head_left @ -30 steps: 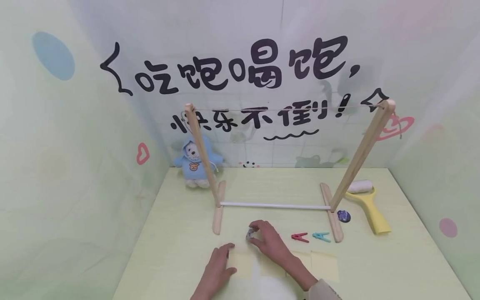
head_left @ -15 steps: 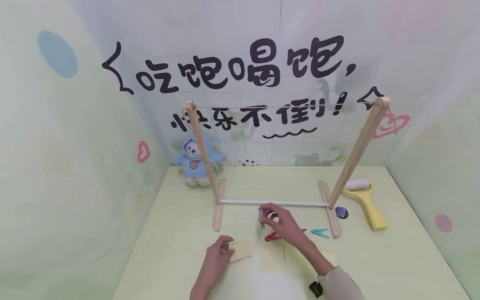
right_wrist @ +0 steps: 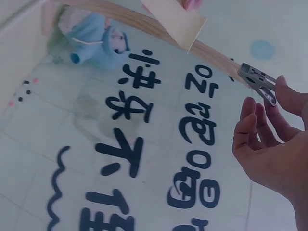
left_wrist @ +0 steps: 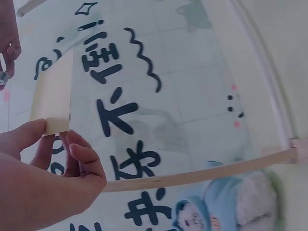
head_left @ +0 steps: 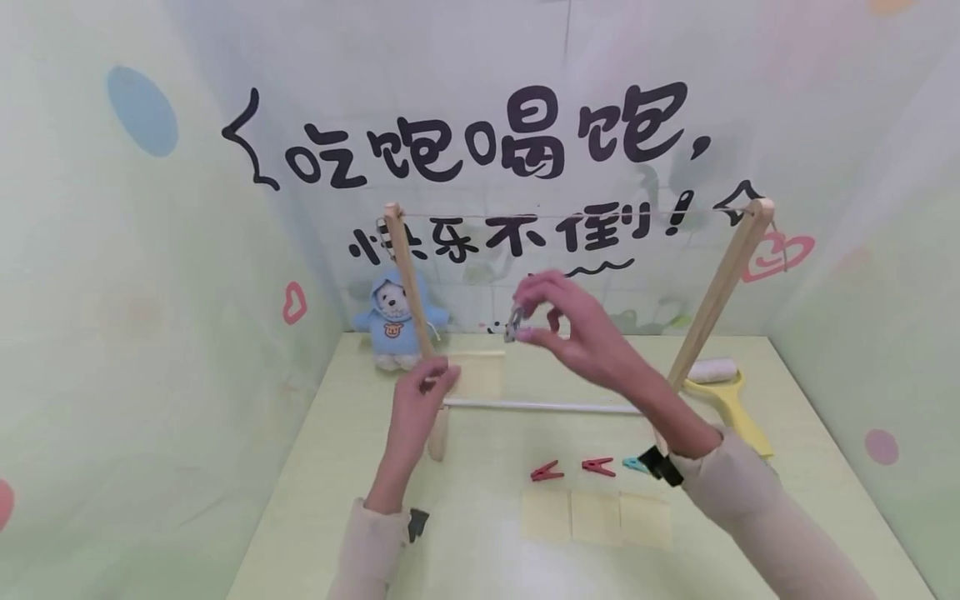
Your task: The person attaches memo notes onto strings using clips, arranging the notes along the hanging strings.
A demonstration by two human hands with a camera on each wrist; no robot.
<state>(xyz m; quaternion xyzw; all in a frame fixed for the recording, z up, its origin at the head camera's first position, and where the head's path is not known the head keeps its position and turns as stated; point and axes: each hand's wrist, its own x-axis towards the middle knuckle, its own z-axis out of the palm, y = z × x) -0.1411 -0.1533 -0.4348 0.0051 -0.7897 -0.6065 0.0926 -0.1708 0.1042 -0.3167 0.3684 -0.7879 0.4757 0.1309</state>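
My left hand (head_left: 417, 400) pinches a pale yellow paper note (head_left: 480, 373) by its edge, in front of the left post of a wooden frame. In the left wrist view the note (left_wrist: 53, 96) is upright between thumb and fingers. Higher and to the right, my right hand (head_left: 588, 337) pinches a grey clothespin (head_left: 513, 325) between thumb and fingertips. The right wrist view shows the clothespin (right_wrist: 258, 83) with its gripping end pointing away from the hand. Above both hands a thin string (head_left: 573, 216) spans the frame's posts.
On the table lie two red clothespins (head_left: 547, 472), a teal clothespin (head_left: 633, 463) partly behind the right wrist, and three yellow notes (head_left: 596, 517) in a row. A white rod (head_left: 540, 407) joins the posts low down. A plush toy (head_left: 392, 325) sits back left, a yellow roller (head_left: 731, 404) right.
Both hands have risen from the table toward the string. The left hand has lifted the note from the tabletop, and the right hand has carried the grey clothespin up.
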